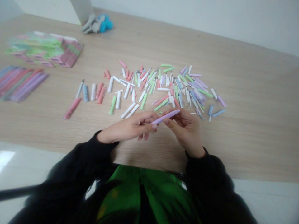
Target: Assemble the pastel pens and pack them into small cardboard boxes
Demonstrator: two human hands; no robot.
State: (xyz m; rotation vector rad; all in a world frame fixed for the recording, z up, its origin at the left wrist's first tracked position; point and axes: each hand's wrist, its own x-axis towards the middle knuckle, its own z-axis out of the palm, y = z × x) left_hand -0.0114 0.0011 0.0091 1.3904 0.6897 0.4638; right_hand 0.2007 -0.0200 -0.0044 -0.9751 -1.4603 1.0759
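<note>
A purple pen [168, 115] is held between my two hands above the front part of the table, its right end tilted up. My left hand [134, 126] pinches the pen's left end between thumb and fingers. Around its right half my right hand [185, 127] is closed, the thumb pressed along the barrel. Just beyond my hands lies a wide scatter of pen parts [161, 88]: caps, barrels and thin tips in white, pink, green, blue and purple. A red pen piece [72, 108] and a blue cap [85, 93] lie apart on the left side.
A row of assembled-looking pens [21, 82] lies at the far left. Behind it, pink and green boxes [46, 49] are stacked, blurred. A grey and blue bundle [98, 24] rests by the wall. The wooden table [252, 102] extends right; its front edge runs before my body.
</note>
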